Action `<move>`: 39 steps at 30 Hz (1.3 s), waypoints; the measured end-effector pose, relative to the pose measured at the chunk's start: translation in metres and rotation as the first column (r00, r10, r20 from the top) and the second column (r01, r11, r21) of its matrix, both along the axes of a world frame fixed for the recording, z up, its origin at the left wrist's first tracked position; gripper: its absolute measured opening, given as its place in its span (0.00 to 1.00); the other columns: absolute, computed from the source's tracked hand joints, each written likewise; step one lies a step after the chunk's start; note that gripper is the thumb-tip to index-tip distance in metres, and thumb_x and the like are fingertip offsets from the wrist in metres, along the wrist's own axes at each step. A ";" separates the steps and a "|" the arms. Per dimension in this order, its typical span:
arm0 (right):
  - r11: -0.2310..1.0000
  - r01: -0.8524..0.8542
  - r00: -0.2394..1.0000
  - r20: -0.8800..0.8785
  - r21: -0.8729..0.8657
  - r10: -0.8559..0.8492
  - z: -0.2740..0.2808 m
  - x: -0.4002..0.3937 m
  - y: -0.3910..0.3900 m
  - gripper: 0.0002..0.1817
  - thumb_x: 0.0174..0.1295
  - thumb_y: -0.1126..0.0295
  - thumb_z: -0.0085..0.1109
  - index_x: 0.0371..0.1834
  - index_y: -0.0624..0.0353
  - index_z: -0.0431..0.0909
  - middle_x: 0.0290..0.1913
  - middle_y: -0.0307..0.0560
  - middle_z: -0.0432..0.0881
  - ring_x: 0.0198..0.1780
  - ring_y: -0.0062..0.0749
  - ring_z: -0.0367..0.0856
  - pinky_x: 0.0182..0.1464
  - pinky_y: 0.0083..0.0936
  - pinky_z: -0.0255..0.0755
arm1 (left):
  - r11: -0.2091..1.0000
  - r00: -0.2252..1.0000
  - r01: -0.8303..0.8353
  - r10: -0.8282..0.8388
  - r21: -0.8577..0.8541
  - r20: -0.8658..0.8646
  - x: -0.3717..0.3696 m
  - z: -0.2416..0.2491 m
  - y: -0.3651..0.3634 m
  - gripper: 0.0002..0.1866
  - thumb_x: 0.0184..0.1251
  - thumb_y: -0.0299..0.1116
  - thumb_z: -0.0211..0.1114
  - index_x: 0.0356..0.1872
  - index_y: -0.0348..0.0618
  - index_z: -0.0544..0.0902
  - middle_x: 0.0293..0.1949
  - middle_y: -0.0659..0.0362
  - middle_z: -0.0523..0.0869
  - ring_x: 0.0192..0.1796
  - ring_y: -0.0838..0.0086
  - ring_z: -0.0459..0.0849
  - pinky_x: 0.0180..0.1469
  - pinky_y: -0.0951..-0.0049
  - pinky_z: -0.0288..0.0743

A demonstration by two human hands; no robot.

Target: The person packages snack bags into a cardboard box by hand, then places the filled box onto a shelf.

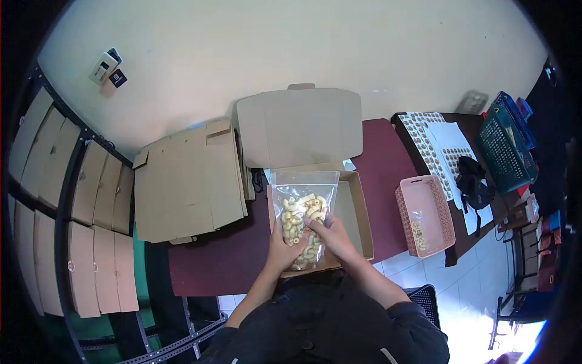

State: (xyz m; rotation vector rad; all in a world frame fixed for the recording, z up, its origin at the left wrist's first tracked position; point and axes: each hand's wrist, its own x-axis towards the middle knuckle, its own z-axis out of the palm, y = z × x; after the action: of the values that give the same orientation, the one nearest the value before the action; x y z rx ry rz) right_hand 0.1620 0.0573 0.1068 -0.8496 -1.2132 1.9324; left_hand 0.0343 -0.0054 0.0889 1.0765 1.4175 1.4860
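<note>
A clear zip pouch (306,203) filled with pale, curved macaroni-like pieces is held upright between both hands. My left hand (283,247) grips its left side, low down. My right hand (332,235) grips the right side, with its thumb pressed on the front near a small label. Behind and below the pouch, an open cardboard box (365,221) sits on the table with its lid (300,127) raised against the wall. The pouch hides part of the box's inside.
Left of the box lies a stack of flattened cardboard (188,182). A metal shelf (65,182) with several boxes stands further left. To the right are a pink basket (450,227) holding a small pouch, sticker sheets (418,136), a black cloth-like item (474,185) and a green basket (506,151).
</note>
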 end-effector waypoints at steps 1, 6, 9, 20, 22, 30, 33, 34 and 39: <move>0.995 0.039 0.999 -0.016 -0.092 -0.041 -0.003 -0.001 0.002 0.20 0.59 0.70 0.58 0.52 0.67 0.68 0.47 0.45 0.77 0.47 0.24 0.75 0.50 0.22 0.69 | 0.999 1.000 0.023 -0.023 0.047 -0.016 0.000 -0.001 0.000 0.31 0.50 0.25 0.66 0.57 0.35 0.63 0.48 0.53 0.76 0.50 0.73 0.76 0.52 0.73 0.71; 1.000 0.015 1.000 0.017 0.004 -0.015 -0.002 0.004 0.003 0.18 0.60 0.66 0.58 0.49 0.66 0.71 0.43 0.44 0.79 0.43 0.23 0.77 0.48 0.21 0.70 | 0.994 0.985 0.106 -0.101 -0.027 0.143 -0.006 -0.007 0.000 0.34 0.50 0.27 0.68 0.58 0.35 0.62 0.49 0.53 0.76 0.50 0.72 0.76 0.51 0.73 0.71; 0.995 -0.057 0.994 0.093 0.080 0.050 0.005 0.009 0.004 0.19 0.60 0.65 0.58 0.49 0.67 0.71 0.43 0.44 0.79 0.44 0.23 0.76 0.48 0.22 0.70 | 0.997 0.997 0.072 -0.072 -0.020 0.011 -0.003 0.000 0.000 0.36 0.51 0.27 0.68 0.61 0.35 0.59 0.50 0.53 0.75 0.51 0.72 0.75 0.51 0.73 0.71; 0.999 0.015 1.000 -0.021 0.042 -0.014 0.011 0.001 -0.011 0.22 0.59 0.69 0.59 0.54 0.67 0.66 0.48 0.46 0.76 0.49 0.24 0.74 0.52 0.24 0.68 | 0.994 0.993 -0.107 0.106 0.021 0.046 -0.006 -0.013 0.002 0.25 0.57 0.32 0.65 0.53 0.33 0.69 0.43 0.53 0.80 0.45 0.74 0.78 0.47 0.73 0.72; 1.000 0.006 1.000 -0.027 -0.020 -0.006 0.002 0.001 -0.012 0.22 0.59 0.70 0.60 0.53 0.68 0.66 0.50 0.46 0.75 0.51 0.24 0.73 0.53 0.24 0.67 | 0.995 0.990 -0.090 0.094 -0.046 0.104 -0.005 -0.011 0.001 0.24 0.58 0.34 0.64 0.54 0.34 0.69 0.44 0.53 0.80 0.45 0.73 0.78 0.47 0.74 0.72; 0.981 0.008 0.987 -0.156 -0.192 -0.039 -0.021 0.009 -0.009 0.22 0.62 0.70 0.54 0.57 0.67 0.64 0.53 0.45 0.74 0.53 0.23 0.71 0.57 0.24 0.64 | 0.989 0.986 -0.105 0.089 0.108 0.144 0.000 -0.016 0.002 0.23 0.64 0.33 0.58 0.57 0.35 0.65 0.48 0.53 0.77 0.46 0.73 0.78 0.46 0.74 0.73; 0.998 -0.008 0.998 -0.055 -0.067 0.004 0.001 0.010 -0.010 0.23 0.62 0.71 0.54 0.58 0.69 0.62 0.55 0.48 0.72 0.55 0.26 0.71 0.57 0.25 0.64 | 0.997 0.971 -0.064 0.053 0.042 0.233 -0.003 -0.014 0.000 0.23 0.65 0.35 0.56 0.58 0.35 0.64 0.49 0.53 0.75 0.48 0.74 0.76 0.48 0.75 0.72; 0.998 -0.007 0.999 -0.054 -0.068 0.003 0.002 0.008 -0.011 0.23 0.62 0.71 0.54 0.58 0.69 0.62 0.55 0.48 0.72 0.55 0.26 0.71 0.57 0.25 0.64 | 0.996 0.993 -0.050 0.042 0.071 0.113 -0.004 -0.015 0.000 0.23 0.65 0.34 0.56 0.57 0.35 0.64 0.49 0.53 0.75 0.49 0.74 0.76 0.48 0.76 0.71; 0.999 -0.014 1.000 -0.025 0.038 0.015 0.001 0.007 -0.010 0.24 0.62 0.70 0.54 0.58 0.70 0.60 0.52 0.48 0.73 0.53 0.25 0.71 0.56 0.25 0.66 | 0.999 0.991 -0.038 0.041 -0.029 0.129 0.004 -0.004 -0.002 0.23 0.65 0.35 0.56 0.57 0.34 0.64 0.49 0.53 0.75 0.51 0.73 0.74 0.51 0.74 0.69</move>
State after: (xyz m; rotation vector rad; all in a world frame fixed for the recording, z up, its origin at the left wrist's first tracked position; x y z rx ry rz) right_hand 0.1691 0.0474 0.1083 -0.7960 -1.2402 1.9203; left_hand 0.0387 -0.0076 0.0851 0.9229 1.3705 1.5324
